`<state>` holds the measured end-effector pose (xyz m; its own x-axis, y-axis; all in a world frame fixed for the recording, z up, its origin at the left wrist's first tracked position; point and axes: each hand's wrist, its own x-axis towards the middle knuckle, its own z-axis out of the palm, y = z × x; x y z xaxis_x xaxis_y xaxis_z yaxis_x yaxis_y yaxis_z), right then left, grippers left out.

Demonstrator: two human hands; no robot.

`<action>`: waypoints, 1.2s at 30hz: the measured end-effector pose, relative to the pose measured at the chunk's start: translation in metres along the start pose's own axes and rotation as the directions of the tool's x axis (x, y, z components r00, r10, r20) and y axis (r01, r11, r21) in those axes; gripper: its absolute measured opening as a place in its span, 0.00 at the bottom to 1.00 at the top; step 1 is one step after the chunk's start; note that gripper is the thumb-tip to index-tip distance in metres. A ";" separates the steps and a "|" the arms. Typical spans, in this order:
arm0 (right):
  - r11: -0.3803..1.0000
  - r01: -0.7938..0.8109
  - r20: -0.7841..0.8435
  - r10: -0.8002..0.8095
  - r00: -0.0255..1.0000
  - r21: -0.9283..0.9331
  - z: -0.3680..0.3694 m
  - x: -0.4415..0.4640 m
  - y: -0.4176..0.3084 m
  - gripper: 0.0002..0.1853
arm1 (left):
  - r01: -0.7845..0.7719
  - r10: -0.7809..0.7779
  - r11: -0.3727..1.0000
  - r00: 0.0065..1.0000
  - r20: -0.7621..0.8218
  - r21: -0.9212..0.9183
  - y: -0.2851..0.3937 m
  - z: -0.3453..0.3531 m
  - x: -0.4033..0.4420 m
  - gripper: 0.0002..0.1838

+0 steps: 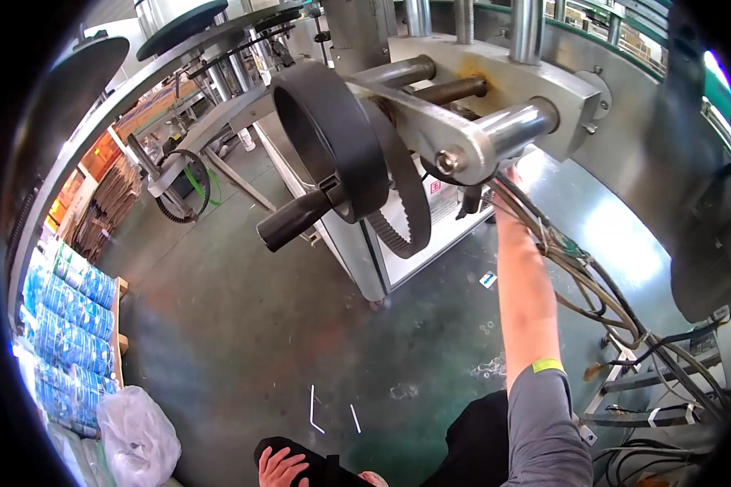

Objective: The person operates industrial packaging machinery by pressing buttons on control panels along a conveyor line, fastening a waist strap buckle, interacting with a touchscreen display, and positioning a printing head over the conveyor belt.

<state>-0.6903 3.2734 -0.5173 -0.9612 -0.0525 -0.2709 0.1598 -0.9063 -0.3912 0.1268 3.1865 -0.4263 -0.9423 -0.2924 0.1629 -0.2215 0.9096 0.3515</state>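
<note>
My right arm reaches up into the machine. My right hand (pixel 507 188) is mostly behind the metal bracket (pixel 430 126) and a bundle of cables (pixel 581 260), so its fingers and anything in them are hidden. Left of it is a black handwheel (pixel 333 138) with a crank handle (pixel 292 221). A toothed belt (pixel 406 211) hangs behind the wheel. Low in the view, my left hand (pixel 282 468) lies on my dark-trousered knee, fingers stretched out and holding nothing.
A white cabinet (pixel 418 261) stands under the bracket. Wrapped blue packs (pixel 73 325) are stacked on a pallet at left, beside a clear plastic bag (pixel 138 434). Cables run down the right side. Thin white strips (pixel 313 410) lie on the green floor.
</note>
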 end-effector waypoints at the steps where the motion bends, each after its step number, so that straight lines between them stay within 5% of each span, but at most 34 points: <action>1: 1.000 0.008 0.002 -0.008 1.000 0.000 -0.002 0.004 -0.003 0.28 | 0.005 -0.005 1.000 1.000 -0.002 0.003 -0.002 0.004 -0.002 0.17; 21: 0.994 0.083 -0.010 -0.084 0.996 -0.065 -0.011 0.031 -0.014 0.28 | 0.066 -0.066 0.998 0.998 0.003 0.021 -0.005 0.017 0.020 0.17; 36: 0.932 0.159 -0.101 -0.202 0.974 -0.326 0.029 -0.053 0.086 0.28 | -0.021 0.022 0.999 0.999 0.028 -0.041 -0.026 0.029 0.049 0.14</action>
<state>-0.6323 3.1864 -0.5110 -0.9458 0.1740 -0.2742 0.0695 -0.7164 -0.6942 0.0787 3.1573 -0.4537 -0.9537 -0.2636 0.1445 -0.1912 0.9028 0.3853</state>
